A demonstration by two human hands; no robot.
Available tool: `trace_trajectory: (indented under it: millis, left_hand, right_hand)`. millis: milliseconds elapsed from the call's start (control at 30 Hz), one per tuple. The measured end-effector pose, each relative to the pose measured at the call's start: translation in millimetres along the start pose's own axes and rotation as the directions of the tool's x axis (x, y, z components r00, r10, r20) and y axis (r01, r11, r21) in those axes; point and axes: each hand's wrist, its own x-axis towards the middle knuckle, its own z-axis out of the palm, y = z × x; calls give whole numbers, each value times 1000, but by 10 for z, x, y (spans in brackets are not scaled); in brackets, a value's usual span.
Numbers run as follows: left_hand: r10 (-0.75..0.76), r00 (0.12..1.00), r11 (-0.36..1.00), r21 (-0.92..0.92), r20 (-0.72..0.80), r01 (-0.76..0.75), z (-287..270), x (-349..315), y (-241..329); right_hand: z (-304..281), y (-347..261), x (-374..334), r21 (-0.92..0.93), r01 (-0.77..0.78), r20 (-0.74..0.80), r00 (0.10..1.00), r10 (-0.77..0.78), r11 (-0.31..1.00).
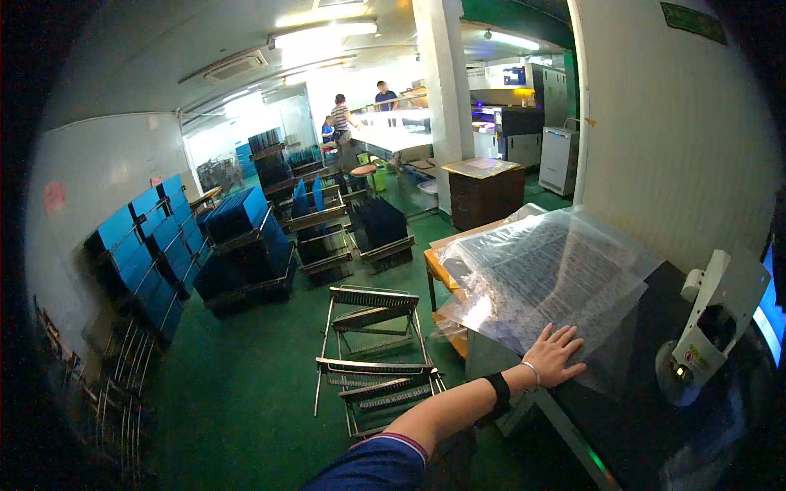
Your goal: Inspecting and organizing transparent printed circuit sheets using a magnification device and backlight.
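My left hand (553, 357) rests palm down with fingers spread on the near edge of a clear plastic sheet (565, 262). The sheet is glossy and wrinkled, and dark fine patterns show through or on it. It lies over the black table top (622, 409) and reaches toward an orange-edged table behind. A dark band and a thin bracelet are on my left wrist. My right hand is out of view.
A white device (696, 344) stands at the table's right, near a lit screen (774, 303). Metal slotted racks (377, 368) stand on the green floor (246, 393). Farther off are racks of blue panels (237, 213), a brown cabinet (487, 192), a pillar and several people at a bright table.
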Motion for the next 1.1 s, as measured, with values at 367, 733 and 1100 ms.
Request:
trace_trajectory:
  millis: [367, 733, 1100]
  left_hand:
    - [-28, 998, 1000, 5, 62, 28, -54, 22, 30]
    - [-1, 1000, 1000, 14, -17, 1, 1, 10, 6]
    - [-28, 998, 1000, 7, 54, 27, -30, 0, 27]
  right_hand:
    - [52, 31, 30, 1, -14, -23, 1000, 14, 1000]
    - [-7, 25, -20, 10, -3, -63, 998, 4, 1000]
    - [48, 21, -21, 26, -7, -62, 998, 8, 1000]
